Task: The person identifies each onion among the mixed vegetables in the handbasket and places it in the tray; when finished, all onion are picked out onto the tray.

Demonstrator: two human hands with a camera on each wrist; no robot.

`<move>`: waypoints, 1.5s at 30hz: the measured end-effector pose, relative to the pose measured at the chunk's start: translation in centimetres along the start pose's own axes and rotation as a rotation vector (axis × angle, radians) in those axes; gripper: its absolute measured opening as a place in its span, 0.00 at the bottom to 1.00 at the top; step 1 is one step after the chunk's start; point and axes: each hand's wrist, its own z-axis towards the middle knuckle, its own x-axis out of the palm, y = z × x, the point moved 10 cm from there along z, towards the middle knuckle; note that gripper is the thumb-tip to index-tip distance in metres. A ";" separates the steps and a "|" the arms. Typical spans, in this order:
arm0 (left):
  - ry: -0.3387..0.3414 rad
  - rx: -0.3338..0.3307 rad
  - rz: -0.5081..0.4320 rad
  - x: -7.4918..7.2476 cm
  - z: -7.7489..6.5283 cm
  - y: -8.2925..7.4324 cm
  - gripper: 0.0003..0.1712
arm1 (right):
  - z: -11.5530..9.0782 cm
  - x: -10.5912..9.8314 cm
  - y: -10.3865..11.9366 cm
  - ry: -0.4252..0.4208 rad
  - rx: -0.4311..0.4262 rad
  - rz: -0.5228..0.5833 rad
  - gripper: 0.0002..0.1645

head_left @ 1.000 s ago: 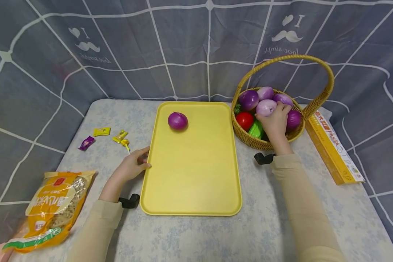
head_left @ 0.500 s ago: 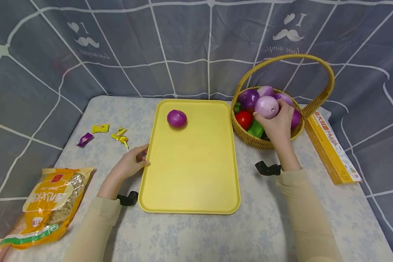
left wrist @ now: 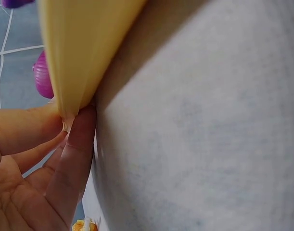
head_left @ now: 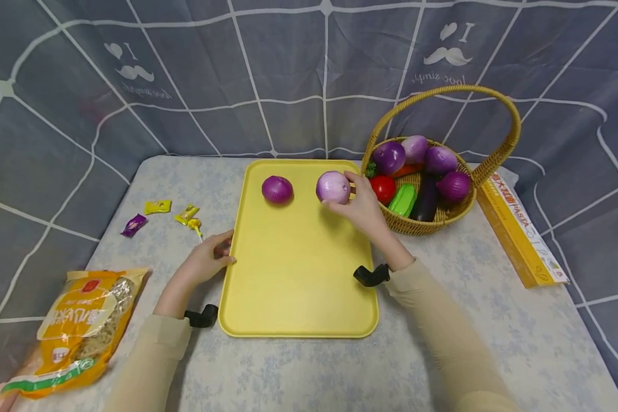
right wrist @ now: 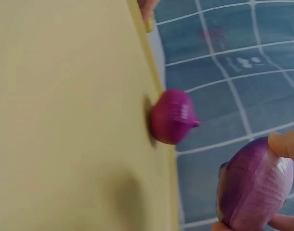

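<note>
While left fingers (left wrist: 78, 144) pinch the smooth yellow tray (head_left: 298, 269), right fingers (head_left: 342, 209) grip a pale onion (head_left: 332, 187) (round, glossy).

Head view bright, evenly lit, light soft, seemingly from above. Faint diffuse shadow under held onion (head_left: 332, 187) on yellow tray (head_left: 298, 274); soft shadows along sleeves (head_left: 146, 366). Small highlights on tomato (head_left: 383, 189), glare on glossy orange bag (head_left: 82, 332). Wide-angle distortion bends grid lines of curtain (head_left: 288, 63) toward edges. Left wrist view dimmer, tablecloth (left wrist: 199, 134) hazy, out of focus, dark shadow band beside tray. Right wrist view soft, tray surface blurred, curtain bluer.
</note>
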 end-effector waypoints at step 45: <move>0.008 -0.019 -0.008 0.2 0.1 0.2 0.40 | -0.3 -0.2 0.8 0.085 -0.028 -0.104 0.42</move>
